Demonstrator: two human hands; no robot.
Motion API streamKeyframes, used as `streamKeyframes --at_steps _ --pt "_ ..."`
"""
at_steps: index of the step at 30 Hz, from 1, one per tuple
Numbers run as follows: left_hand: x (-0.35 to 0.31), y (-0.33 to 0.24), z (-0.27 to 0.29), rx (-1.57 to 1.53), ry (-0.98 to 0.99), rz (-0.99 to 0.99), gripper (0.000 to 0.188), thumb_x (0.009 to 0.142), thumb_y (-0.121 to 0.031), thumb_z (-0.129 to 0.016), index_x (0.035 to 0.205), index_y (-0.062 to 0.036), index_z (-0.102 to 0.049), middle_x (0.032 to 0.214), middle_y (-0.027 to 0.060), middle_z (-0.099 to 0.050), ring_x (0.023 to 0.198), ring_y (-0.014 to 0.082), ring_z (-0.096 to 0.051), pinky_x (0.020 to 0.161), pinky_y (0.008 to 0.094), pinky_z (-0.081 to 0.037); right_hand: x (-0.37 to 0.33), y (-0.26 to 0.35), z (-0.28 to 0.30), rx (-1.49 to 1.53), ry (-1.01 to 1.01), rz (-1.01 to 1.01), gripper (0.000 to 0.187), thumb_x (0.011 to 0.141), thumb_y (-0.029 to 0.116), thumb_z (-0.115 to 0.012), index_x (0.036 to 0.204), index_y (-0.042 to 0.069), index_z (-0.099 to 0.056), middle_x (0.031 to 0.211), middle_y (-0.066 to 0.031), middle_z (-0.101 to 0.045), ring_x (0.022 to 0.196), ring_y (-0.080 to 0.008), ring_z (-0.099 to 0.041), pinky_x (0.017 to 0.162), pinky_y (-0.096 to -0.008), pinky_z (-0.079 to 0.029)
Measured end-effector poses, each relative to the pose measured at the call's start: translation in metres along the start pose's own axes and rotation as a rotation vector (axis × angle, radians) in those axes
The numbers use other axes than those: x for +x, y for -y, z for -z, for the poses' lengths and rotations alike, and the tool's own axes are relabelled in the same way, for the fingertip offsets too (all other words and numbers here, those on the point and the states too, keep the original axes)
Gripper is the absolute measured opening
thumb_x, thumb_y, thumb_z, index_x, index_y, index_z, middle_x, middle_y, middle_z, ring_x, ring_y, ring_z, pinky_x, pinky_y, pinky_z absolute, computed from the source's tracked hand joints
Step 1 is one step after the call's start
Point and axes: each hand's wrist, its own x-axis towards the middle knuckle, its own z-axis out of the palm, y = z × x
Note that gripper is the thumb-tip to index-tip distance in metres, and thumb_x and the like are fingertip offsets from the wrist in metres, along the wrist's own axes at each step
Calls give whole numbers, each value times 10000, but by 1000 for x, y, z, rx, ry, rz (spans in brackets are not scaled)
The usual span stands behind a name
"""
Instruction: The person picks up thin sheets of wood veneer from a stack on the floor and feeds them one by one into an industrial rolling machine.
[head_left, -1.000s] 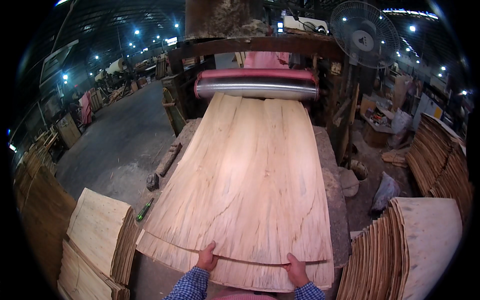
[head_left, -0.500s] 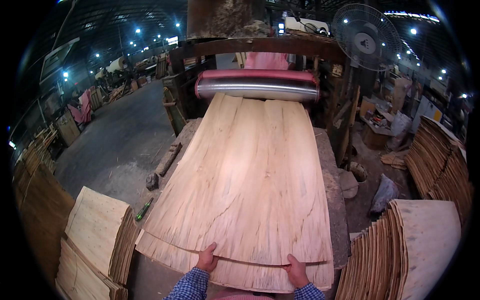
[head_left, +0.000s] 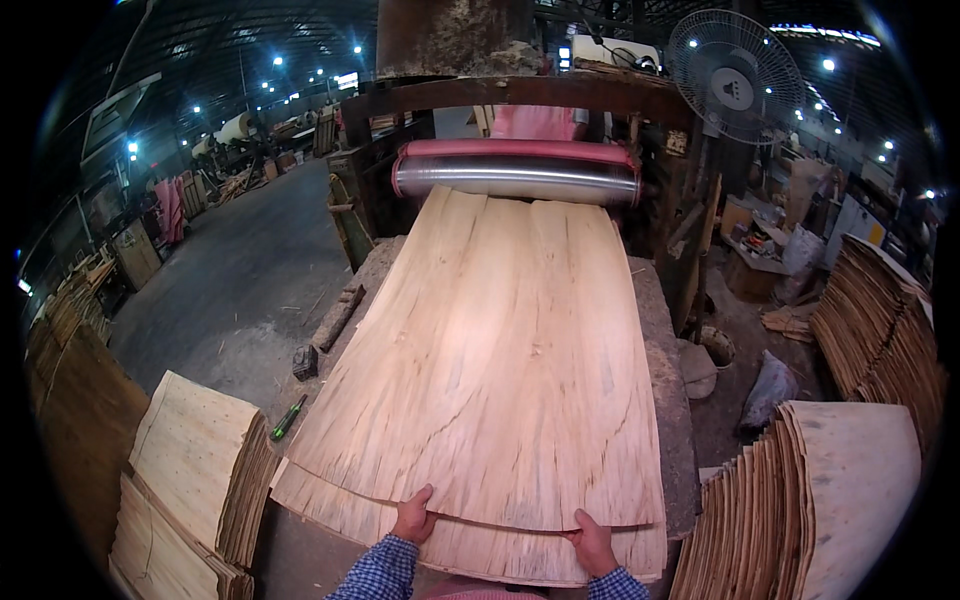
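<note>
A long sheet of pale wood veneer (head_left: pixel 510 370) stretches away from me, its far end close to the rollers of a machine. Its near edge lies short of a second veneer sheet (head_left: pixel 350 512) beneath it. My left hand (head_left: pixel 413 515) grips the upper sheet's near edge left of centre, thumb on top and fingers hidden underneath. Farther right along that edge, my right hand (head_left: pixel 591 543) pinches it the same way. Ahead of the sheets stand a shiny metal roller (head_left: pixel 515 180) and a pink-red roller (head_left: pixel 515 149) above it.
Veneer stacks stand at left (head_left: pixel 200 430) and right (head_left: pixel 850 480), flanking me. A green-handled tool (head_left: pixel 289 417) lies beside the worktable (head_left: pixel 672 400), with a dark block (head_left: pixel 305 363) beyond it. A fan (head_left: pixel 733 88) stands at the far right. A plastic bag (head_left: pixel 770 390) sits on the floor.
Both hands keep their hold on the veneer's near edge, and the sheets stay in place. The view has shifted only very slightly.
</note>
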Motion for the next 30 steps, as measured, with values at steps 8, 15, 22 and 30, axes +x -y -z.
streamKeyframes --at_steps 8,15,22,30 --pt "2 1 3 -5 -3 2 438 921 -118 -584 1290 72 -446 1245 176 -570 1117 308 -585 977 454 -487 -3 11 -8 81 -70 -105 352 950 88 -527 1273 -29 -450 1206 -152 -583 1038 -268 -625 837 -418 -560" --pt "0 1 1 21 -8 5 439 928 -141 -570 1292 71 -451 1252 176 -568 1135 307 -572 991 456 -473 0 1 0 54 -26 -98 362 955 93 -522 1285 -29 -440 1224 -152 -575 1061 -274 -614 872 -434 -545" --pt "2 1 4 56 2 22 449 933 -180 -565 1293 69 -464 1267 164 -565 1153 303 -558 1002 450 -459 -2 3 0 37 19 -39 360 961 105 -514 1285 -33 -440 1224 -154 -576 1069 -273 -613 882 -430 -541" --pt "0 0 2 48 2 36 440 933 -183 -567 1286 63 -477 1265 159 -571 1150 289 -563 1007 430 -457 -6 31 -20 289 -94 -199 332 963 121 -518 1255 -29 -471 1190 -148 -596 1046 -261 -621 872 -423 -541"
